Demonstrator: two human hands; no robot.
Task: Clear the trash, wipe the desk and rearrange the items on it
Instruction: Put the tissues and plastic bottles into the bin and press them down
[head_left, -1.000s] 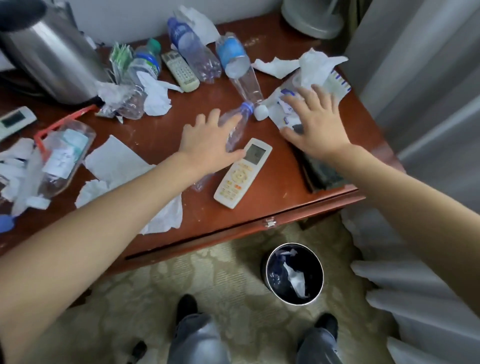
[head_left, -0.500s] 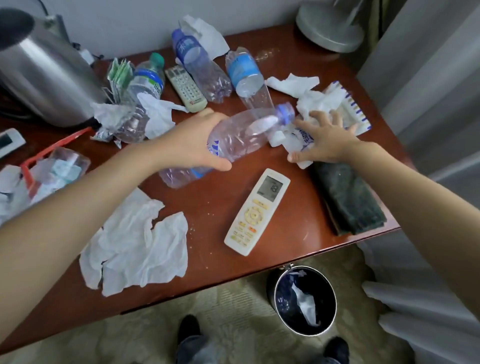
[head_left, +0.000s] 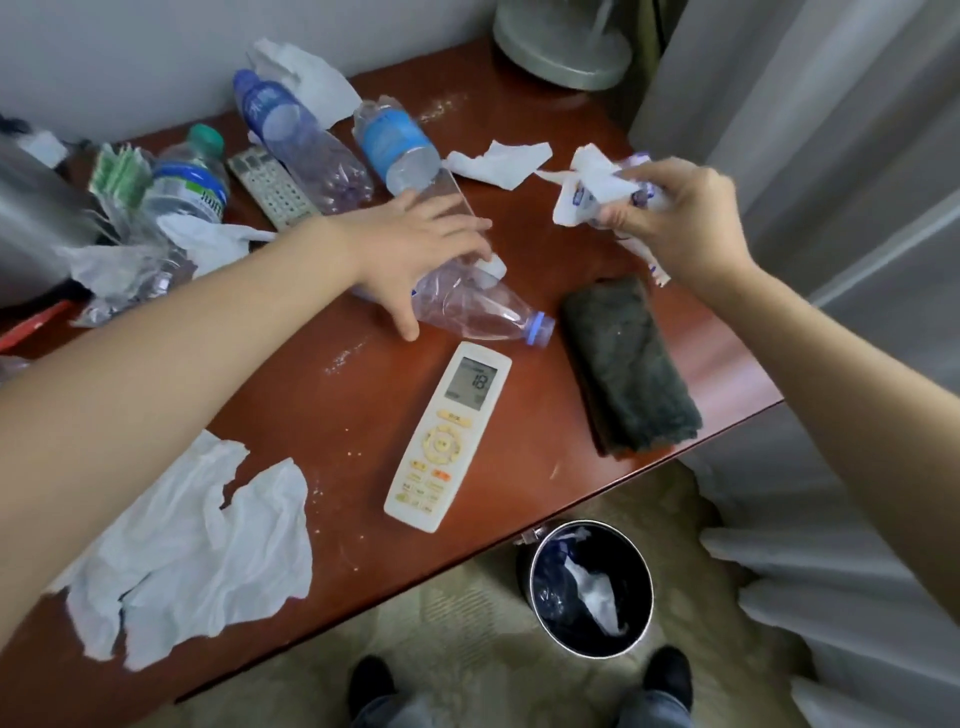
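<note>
Crumbs (head_left: 343, 356) and tissues (head_left: 197, 551) litter the red-brown tabletop (head_left: 322, 405) beside a grey curtain (head_left: 831, 156). Fingers of the left hand (head_left: 410, 249) grasp a lying bottle (head_left: 467, 306); the right hand (head_left: 685, 218) clenches paper (head_left: 587, 182) above the tabletop. Bin (head_left: 524, 571) stands on carpet (head_left: 467, 649) below.

The white remote (head_left: 448, 436) on the near part of the desk (head_left: 322, 395) showed 18 on its screen. The bottle labels (head_left: 395, 140) were too blurred to read.
</note>
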